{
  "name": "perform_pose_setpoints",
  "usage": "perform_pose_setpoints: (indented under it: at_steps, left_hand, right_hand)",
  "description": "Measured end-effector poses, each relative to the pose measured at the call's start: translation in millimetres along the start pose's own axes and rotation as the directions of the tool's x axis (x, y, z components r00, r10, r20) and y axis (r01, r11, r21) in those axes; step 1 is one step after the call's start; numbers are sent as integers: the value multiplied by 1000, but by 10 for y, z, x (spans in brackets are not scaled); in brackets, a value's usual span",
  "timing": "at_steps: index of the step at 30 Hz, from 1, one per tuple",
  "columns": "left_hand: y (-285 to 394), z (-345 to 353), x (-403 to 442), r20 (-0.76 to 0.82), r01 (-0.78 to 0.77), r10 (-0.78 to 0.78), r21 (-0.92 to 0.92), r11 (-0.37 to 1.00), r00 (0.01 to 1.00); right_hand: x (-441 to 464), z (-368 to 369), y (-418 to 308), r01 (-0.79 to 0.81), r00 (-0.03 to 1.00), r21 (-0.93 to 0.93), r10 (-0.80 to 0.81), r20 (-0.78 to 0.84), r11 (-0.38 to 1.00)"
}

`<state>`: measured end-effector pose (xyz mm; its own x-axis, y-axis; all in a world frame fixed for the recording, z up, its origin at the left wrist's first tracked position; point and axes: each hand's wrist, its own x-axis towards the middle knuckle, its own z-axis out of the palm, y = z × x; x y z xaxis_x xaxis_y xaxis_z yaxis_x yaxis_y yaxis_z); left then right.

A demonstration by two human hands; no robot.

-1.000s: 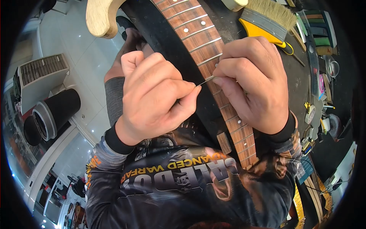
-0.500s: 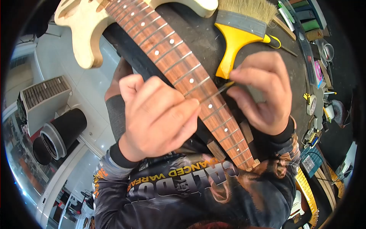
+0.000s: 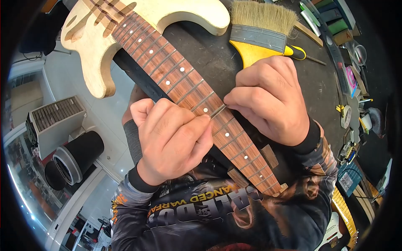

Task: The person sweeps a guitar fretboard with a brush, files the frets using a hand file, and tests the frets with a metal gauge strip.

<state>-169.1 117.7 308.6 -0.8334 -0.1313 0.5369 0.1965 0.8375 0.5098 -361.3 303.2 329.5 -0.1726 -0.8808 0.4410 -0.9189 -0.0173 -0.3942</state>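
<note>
A guitar neck (image 3: 229,134) with a brown fretboard, metal frets and white dot inlays runs diagonally from an unpainted guitar body (image 3: 190,10) down toward my chest. A thin metal strip (image 3: 218,110) lies across the fretboard, along or beside a fret; whether it is a file or fret wire I cannot tell. My right hand (image 3: 272,100) pinches its far end at the neck's right edge. My left hand (image 3: 173,140) is closed, thumb and forefinger pinched at the strip's other end on the left edge. My fingers hide both ends.
A wide brush (image 3: 261,37) with a yellow handle lies on the dark workbench (image 3: 310,92), beside a yellow-and-black screwdriver (image 3: 298,53). Wooden blocks (image 3: 269,156) flank the neck's lower end. Tools and a tape roll (image 3: 345,117) line the right side. A black bin (image 3: 79,157) stands on the floor at left.
My right hand has moved left onto the neck's edge, and its open pinch has closed on the strip. My left hand stays at the other end. The whole view has shifted slightly.
</note>
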Motion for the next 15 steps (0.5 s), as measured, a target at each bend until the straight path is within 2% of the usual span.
perform_pose_setpoints:
  at_steps: [3,6,12,15]
  left_hand:
    - [-47,54,-55,-30,-51,51,19,999,998]
    - [-29,47,-55,-3,-58,58,-44,997,998]
    - [-2,-35,9,64,0,6,-96,995,998]
    - [-37,-33,37,52,-7,9,-48,999,999]
  right_hand:
    - [-7,24,-9,2,1000,-30,-2,3,1000]
    - [-54,27,-67,-34,999,-30,34,12,999]
    - [-80,14,-96,-65,998,-1,65,-24,998]
    - [-15,47,-43,-70,997,2,70,-29,998]
